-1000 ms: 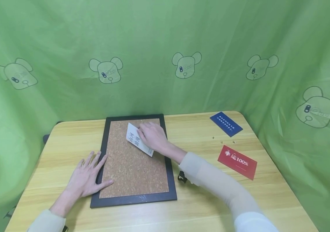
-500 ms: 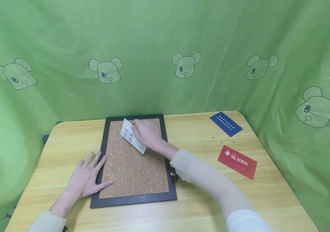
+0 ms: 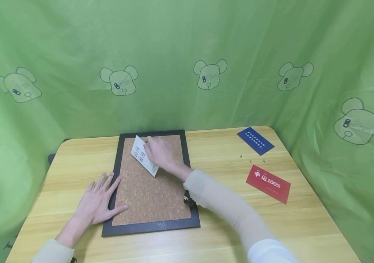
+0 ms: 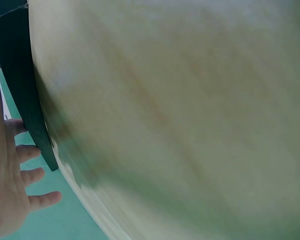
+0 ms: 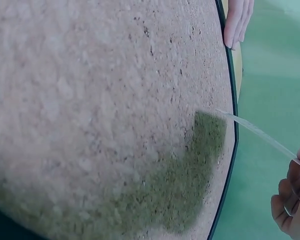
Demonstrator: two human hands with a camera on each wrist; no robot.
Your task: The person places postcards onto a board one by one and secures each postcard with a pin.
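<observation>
A cork board with a black frame (image 3: pixel 150 225) lies on the wooden table. My left hand (image 3: pixel 94 204) rests with spread fingers on the frame's left side; the left wrist view shows the same hand (image 4: pixel 10 185) at the dark frame edge. Over the board's upper part, my right hand (image 3: pixel 162 151) pinches a white card (image 3: pixel 142 157) with dark writing, held at a slant. In the right wrist view the card (image 5: pixel 265 136) appears edge-on, tilted up from the cork (image 5: pixel 115 100), pinched by the right hand (image 5: pixel 295 200). Whether its lower edge touches the cork I cannot tell.
To the right of the board lie a blue card (image 3: pixel 256 141) and a red card (image 3: pixel 268 183) with white writing. Several tiny metallic pieces (image 3: pixel 250 161) sit between them. A green curtain (image 3: pixel 167 106) hangs behind and at both sides of the table.
My right hand and the white card have moved left across the upper part of the board. The left hand stays in place on the frame.
</observation>
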